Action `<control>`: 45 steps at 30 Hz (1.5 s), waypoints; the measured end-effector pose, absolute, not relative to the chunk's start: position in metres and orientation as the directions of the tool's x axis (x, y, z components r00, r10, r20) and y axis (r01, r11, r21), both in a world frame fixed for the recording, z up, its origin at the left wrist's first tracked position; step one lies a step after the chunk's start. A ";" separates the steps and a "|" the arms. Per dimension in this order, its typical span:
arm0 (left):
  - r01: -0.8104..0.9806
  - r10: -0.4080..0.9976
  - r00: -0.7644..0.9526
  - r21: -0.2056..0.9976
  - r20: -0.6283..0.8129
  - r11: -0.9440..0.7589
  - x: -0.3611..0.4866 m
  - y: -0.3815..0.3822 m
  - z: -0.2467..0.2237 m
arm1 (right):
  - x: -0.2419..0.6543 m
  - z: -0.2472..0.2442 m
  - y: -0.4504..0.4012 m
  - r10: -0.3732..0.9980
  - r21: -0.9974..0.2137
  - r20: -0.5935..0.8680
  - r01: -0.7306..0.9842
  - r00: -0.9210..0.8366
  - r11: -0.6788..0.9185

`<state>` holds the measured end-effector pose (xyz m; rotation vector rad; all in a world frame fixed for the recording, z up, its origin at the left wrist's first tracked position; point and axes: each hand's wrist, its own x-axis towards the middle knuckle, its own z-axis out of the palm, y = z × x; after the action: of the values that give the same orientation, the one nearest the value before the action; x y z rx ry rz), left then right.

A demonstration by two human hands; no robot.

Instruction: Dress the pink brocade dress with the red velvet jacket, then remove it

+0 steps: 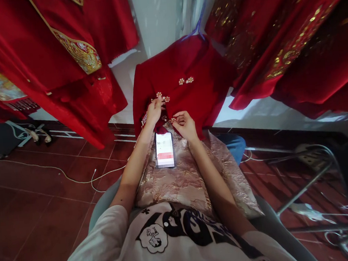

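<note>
A red jacket hangs from a blue-purple hanger in front of me, its lower part over my lap. Pearly flower-shaped fasteners run down its front; one pair is near the top. My left hand is closed on the jacket's front edge, its fingertips beside a beaded flower fastener. Lower down, my right hand pinches another flower fastener between thumb and fingers. Below my hands, a lit phone lies on shiny pinkish-gold cloth across my lap.
Red embroidered garments hang at the left and right. A metal-framed chair or rack stands at the right with cables around it. A white cable crosses the tiled floor. Shoes sit at the far left.
</note>
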<state>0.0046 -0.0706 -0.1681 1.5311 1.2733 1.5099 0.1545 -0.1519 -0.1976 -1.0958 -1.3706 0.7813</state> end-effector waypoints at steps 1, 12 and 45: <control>0.144 0.939 -0.163 0.949 0.302 -0.281 0.008 -0.069 -0.163 | 0.157 -0.196 -0.152 0.930 -0.927 0.356 0.159 0.093 0.339; -0.089 0.966 -0.255 0.994 0.035 -0.059 0.022 -0.079 -0.142 | 0.167 -0.189 -0.156 0.931 -0.929 0.359 0.128 0.071 0.348; 0.413 0.676 0.511 0.538 0.531 -0.735 0.055 -0.021 -0.040 | 0.192 -0.131 -0.039 0.635 -0.663 0.748 0.261 0.194 0.701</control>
<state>0.0551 -0.0207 -0.0395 2.4136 0.9057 1.0689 0.1924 -0.0387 -0.1306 -0.8101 -1.3902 0.3073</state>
